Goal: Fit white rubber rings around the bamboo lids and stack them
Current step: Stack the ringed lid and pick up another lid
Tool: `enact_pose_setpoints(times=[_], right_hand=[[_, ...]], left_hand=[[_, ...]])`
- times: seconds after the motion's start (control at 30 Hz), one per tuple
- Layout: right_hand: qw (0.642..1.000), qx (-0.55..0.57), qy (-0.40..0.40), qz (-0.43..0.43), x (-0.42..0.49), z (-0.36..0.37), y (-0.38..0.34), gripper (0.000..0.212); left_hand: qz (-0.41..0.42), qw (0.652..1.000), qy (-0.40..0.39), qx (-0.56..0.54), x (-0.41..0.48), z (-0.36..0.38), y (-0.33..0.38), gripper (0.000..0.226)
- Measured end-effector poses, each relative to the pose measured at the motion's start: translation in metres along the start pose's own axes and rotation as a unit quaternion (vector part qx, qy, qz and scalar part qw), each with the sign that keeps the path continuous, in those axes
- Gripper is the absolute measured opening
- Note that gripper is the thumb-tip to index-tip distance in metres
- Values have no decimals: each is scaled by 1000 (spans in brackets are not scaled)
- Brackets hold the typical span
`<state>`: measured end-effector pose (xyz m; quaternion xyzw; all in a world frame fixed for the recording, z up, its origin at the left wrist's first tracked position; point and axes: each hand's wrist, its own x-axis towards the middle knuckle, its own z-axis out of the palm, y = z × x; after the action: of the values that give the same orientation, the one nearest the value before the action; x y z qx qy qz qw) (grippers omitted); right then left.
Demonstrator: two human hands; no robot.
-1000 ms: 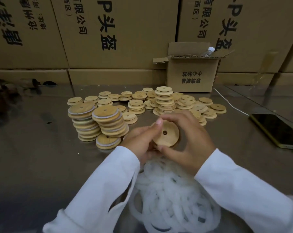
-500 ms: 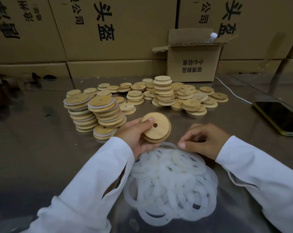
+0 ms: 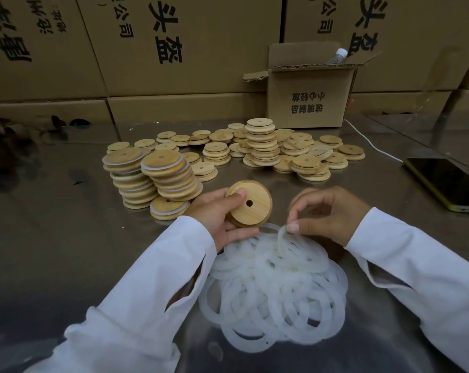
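My left hand grips a round bamboo lid with a centre hole, tilted up just above the table. My right hand pinches one white rubber ring by its edge, lifting it off a loose pile of white rings in front of me. Two leaning stacks of ringed lids stand left of the held lid. Several bare bamboo lids lie in low piles and one tall stack farther back.
A small open cardboard box with a bottle in it stands behind the lids. A phone with a white cable lies at the right on the metal table. Large cartons wall the back.
My right hand left the lid, dropped to the ring pile and pinched up one ring. My left hand kept the lid and tilted it.
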<state>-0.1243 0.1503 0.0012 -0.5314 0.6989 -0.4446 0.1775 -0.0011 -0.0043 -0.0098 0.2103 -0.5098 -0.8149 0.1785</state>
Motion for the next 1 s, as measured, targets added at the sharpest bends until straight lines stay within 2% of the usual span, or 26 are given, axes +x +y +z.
enact_pose_setpoints(times=[0.1, 0.2, 0.3, 0.43, 0.6, 0.8, 1.0], right_hand=[[990, 125, 66, -17, 0, 0, -4, 8], [975, 164, 150, -28, 3, 9, -9, 3], [964, 155, 216, -10, 7, 21, -11, 15], [952, 128, 276, 19, 8, 33, -15, 17], [933, 78, 350, 27, 6, 39, -17, 18], [940, 31, 339, 27, 6, 43, -15, 14], [938, 92, 328, 59, 8, 40, -15, 19]], left_hand=[[-10, 1000, -3, -1, -1, 2, 2, 10], [-14, 1000, -4, 2, -2, 6, 3, 11], [-17, 1000, -10, 19, -4, 9, 3, 19], [-7, 999, -34, 38, -7, 11, 1, 32], [36, 992, -45, 109, -11, 16, -7, 16], [33, 993, -47, 105, -13, 20, -6, 18], [41, 991, -51, 116, -15, 20, -5, 19]])
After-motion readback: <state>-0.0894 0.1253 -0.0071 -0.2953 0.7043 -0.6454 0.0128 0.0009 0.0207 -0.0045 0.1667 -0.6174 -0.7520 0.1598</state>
